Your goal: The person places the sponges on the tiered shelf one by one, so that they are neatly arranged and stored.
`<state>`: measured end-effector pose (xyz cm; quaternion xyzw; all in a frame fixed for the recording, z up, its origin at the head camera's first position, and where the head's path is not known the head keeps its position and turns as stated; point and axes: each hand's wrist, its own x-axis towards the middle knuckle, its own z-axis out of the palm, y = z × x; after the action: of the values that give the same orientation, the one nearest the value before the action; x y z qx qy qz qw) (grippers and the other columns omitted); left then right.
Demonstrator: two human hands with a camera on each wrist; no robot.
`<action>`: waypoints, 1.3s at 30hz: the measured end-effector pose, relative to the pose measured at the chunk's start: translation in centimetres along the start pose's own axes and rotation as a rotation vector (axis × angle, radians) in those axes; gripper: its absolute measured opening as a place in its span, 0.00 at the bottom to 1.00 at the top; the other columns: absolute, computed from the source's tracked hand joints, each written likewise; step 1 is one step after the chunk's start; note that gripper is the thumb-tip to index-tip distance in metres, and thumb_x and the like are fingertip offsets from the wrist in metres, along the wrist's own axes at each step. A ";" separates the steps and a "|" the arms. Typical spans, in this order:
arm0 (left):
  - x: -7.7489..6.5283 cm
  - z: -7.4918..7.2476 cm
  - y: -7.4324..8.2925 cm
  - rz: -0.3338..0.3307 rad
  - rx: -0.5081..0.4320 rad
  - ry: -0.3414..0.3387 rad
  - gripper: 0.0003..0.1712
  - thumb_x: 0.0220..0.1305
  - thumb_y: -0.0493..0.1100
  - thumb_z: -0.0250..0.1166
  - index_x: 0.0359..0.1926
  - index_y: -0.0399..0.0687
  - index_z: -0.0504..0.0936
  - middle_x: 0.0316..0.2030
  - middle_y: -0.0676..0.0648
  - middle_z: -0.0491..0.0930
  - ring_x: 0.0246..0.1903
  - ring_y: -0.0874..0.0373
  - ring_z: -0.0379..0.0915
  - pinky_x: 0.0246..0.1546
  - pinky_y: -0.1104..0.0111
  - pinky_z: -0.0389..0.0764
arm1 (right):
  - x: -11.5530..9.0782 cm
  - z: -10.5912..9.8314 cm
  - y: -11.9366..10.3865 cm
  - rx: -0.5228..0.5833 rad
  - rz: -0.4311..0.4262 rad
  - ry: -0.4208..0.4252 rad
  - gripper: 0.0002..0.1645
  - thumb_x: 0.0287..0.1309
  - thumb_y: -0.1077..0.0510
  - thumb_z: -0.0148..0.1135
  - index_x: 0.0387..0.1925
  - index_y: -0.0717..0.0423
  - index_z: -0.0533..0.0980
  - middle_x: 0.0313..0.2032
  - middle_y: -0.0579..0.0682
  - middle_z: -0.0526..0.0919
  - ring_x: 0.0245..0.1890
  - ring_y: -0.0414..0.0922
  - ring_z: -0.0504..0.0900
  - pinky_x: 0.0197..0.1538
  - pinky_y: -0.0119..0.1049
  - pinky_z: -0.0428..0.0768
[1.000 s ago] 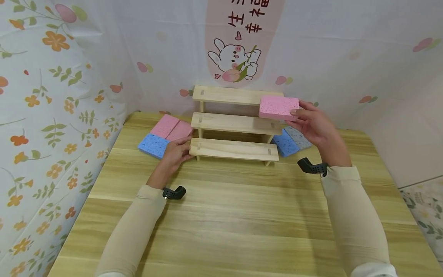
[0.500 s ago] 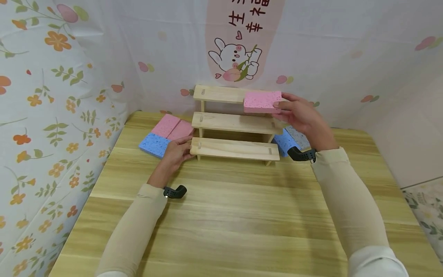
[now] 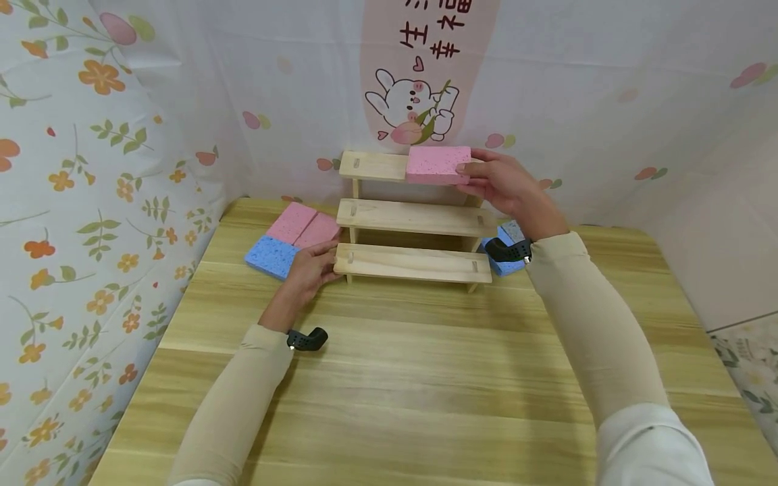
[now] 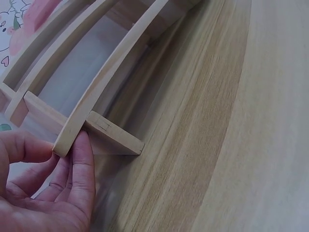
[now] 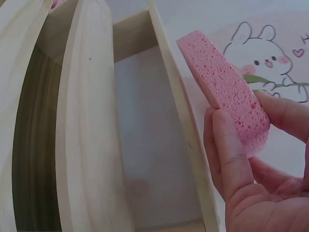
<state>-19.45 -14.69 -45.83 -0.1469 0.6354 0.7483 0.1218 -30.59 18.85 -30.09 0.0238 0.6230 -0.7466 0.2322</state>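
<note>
A pink speckled sponge [image 3: 439, 164] is pinched at its right end by my right hand [image 3: 501, 181], over the top tier of a three-tier wooden shelf [image 3: 413, 261]. In the right wrist view the sponge [image 5: 227, 87] is tilted, thumb on one face and fingers on the other, close beside the top board [image 5: 186, 130]. My left hand [image 3: 308, 270] grips the left end of the bottom tier. The left wrist view shows thumb and fingers of that hand [image 4: 53, 186] pinching the end of the board [image 4: 77, 121].
Left of the shelf, two pink sponges [image 3: 294, 223] and a blue sponge [image 3: 270, 256] lie on the wooden table [image 3: 389, 391]. Right of it, a blue sponge [image 3: 507, 266] and a grey-blue one [image 3: 513, 231] lie partly hidden under my right wrist. A printed curtain [image 3: 292, 81] hangs directly behind.
My right hand has carried the pink sponge leftward and slightly up, from the shelf's right end to over the middle of the top tier. The left hand has stayed in place.
</note>
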 end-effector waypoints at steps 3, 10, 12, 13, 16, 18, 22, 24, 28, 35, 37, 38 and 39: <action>0.0 0.1 0.0 0.002 0.006 -0.002 0.28 0.71 0.33 0.51 0.70 0.42 0.66 0.62 0.37 0.69 0.44 0.56 0.75 0.35 0.72 0.82 | 0.7 0.4 0.1 0.001 -0.013 0.005 0.43 0.57 0.66 0.67 0.72 0.53 0.60 0.50 0.55 0.75 0.36 0.46 0.86 0.44 0.37 0.83; -0.2 0.1 0.2 0.008 0.016 0.001 0.27 0.71 0.33 0.51 0.70 0.42 0.66 0.62 0.37 0.69 0.42 0.58 0.75 0.35 0.72 0.82 | 1.8 1.7 0.7 0.019 0.002 0.021 0.42 0.55 0.65 0.69 0.70 0.53 0.63 0.47 0.54 0.78 0.35 0.47 0.86 0.46 0.38 0.82; -0.2 0.1 0.2 0.010 0.018 0.008 0.27 0.71 0.33 0.52 0.70 0.42 0.66 0.61 0.37 0.69 0.41 0.58 0.75 0.34 0.72 0.82 | 2.0 2.1 0.7 0.014 0.000 0.015 0.42 0.56 0.65 0.68 0.70 0.53 0.63 0.47 0.54 0.79 0.35 0.47 0.86 0.46 0.37 0.83; -0.2 0.1 0.2 0.012 0.019 0.008 0.27 0.71 0.33 0.52 0.70 0.42 0.66 0.61 0.37 0.69 0.41 0.58 0.75 0.35 0.72 0.82 | 2.1 2.3 0.7 0.011 -0.004 0.013 0.41 0.56 0.65 0.68 0.70 0.54 0.63 0.47 0.55 0.79 0.35 0.47 0.86 0.45 0.37 0.83; -0.2 0.0 0.2 0.018 0.022 0.005 0.28 0.70 0.33 0.52 0.70 0.42 0.66 0.61 0.36 0.69 0.40 0.58 0.75 0.34 0.72 0.82 | 2.3 2.7 0.7 -0.001 -0.008 0.016 0.40 0.58 0.65 0.66 0.70 0.56 0.62 0.46 0.55 0.80 0.35 0.46 0.86 0.43 0.36 0.84; -0.3 0.0 0.1 0.018 0.022 0.001 0.28 0.70 0.33 0.52 0.70 0.41 0.65 0.62 0.36 0.69 0.40 0.59 0.75 0.34 0.72 0.82 | 2.4 3.0 0.6 -0.014 -0.002 0.019 0.39 0.59 0.66 0.65 0.71 0.56 0.62 0.45 0.54 0.79 0.35 0.46 0.86 0.44 0.36 0.83; -0.2 0.1 0.0 0.020 0.028 0.000 0.28 0.70 0.33 0.51 0.71 0.41 0.65 0.62 0.35 0.69 0.39 0.59 0.75 0.33 0.73 0.82 | 2.7 3.8 0.5 -0.052 0.016 0.043 0.37 0.60 0.66 0.63 0.70 0.57 0.63 0.45 0.54 0.78 0.34 0.45 0.84 0.44 0.35 0.83; -0.2 0.1 0.0 0.021 0.025 0.001 0.28 0.70 0.33 0.51 0.70 0.41 0.66 0.61 0.35 0.69 0.39 0.59 0.75 0.33 0.73 0.82 | 2.8 4.2 0.5 -0.073 0.021 0.056 0.36 0.60 0.66 0.63 0.69 0.57 0.64 0.44 0.53 0.78 0.33 0.44 0.84 0.44 0.35 0.83; -0.1 0.1 0.0 0.023 0.023 -0.010 0.28 0.70 0.33 0.51 0.70 0.41 0.65 0.62 0.36 0.69 0.40 0.59 0.76 0.34 0.72 0.82 | 3.0 4.9 0.2 -0.111 0.040 0.094 0.33 0.60 0.64 0.64 0.66 0.59 0.67 0.43 0.53 0.80 0.32 0.43 0.85 0.46 0.36 0.81; -0.1 0.1 0.1 0.021 0.029 -0.005 0.28 0.70 0.33 0.51 0.70 0.42 0.66 0.61 0.37 0.70 0.42 0.58 0.75 0.35 0.72 0.82 | 3.5 5.6 0.1 -0.134 0.055 0.141 0.30 0.59 0.63 0.66 0.63 0.61 0.72 0.41 0.53 0.81 0.32 0.43 0.85 0.50 0.37 0.80; -0.2 0.0 0.2 0.017 0.033 0.000 0.28 0.70 0.33 0.52 0.70 0.42 0.66 0.61 0.38 0.70 0.42 0.58 0.75 0.35 0.72 0.82 | 3.6 5.9 0.2 -0.143 0.045 0.141 0.30 0.58 0.63 0.67 0.62 0.61 0.72 0.41 0.53 0.81 0.32 0.43 0.84 0.53 0.39 0.78; -0.2 0.0 0.2 0.017 0.035 0.002 0.28 0.70 0.33 0.52 0.70 0.43 0.66 0.61 0.38 0.70 0.42 0.58 0.75 0.35 0.72 0.82 | 3.7 6.1 0.2 -0.147 0.040 0.141 0.29 0.58 0.63 0.67 0.62 0.61 0.72 0.41 0.53 0.81 0.32 0.44 0.84 0.55 0.40 0.77; -0.2 0.0 0.2 0.016 0.039 0.003 0.28 0.70 0.33 0.52 0.70 0.43 0.66 0.61 0.38 0.70 0.42 0.58 0.75 0.35 0.72 0.82 | 3.7 6.3 0.2 -0.156 0.033 0.139 0.29 0.58 0.63 0.67 0.62 0.61 0.72 0.41 0.53 0.81 0.32 0.44 0.84 0.56 0.41 0.76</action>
<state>-19.30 -14.72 -45.57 -0.1408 0.6512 0.7364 0.1178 -32.18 11.69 -30.09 0.0677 0.6936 -0.6883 0.2016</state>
